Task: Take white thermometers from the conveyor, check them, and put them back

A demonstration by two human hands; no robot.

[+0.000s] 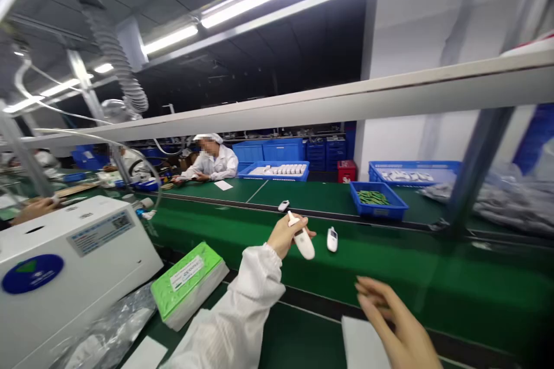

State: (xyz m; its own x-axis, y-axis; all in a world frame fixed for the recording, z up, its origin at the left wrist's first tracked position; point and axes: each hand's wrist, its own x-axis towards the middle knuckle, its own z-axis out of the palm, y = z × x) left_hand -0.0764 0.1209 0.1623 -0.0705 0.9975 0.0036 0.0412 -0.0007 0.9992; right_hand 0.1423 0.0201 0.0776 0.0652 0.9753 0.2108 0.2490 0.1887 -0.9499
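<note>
My left hand [280, 237] is closed around a white ear thermometer [306, 247], holding it over the green belt with its narrow probe pointing up and away. A second white thermometer [332, 240] with a small dark screen lies on the belt just to the right. Farther off, a third white one [283, 206] rests by the belt's far edge. My right hand [396, 320] is at the lower right, fingers slightly bent and apart, with nothing visible in it. Beside it, partly covered, is a flat white sheet or pad [363, 343] on the near bench.
At left stand a white machine [82, 259] and a green-topped pack [190, 277]. Across the belt are a blue tray of white parts [273, 176], a blue bin of green pieces [378, 210] and a seated co-worker [212, 161]. A shelf edge [303, 106] crosses overhead.
</note>
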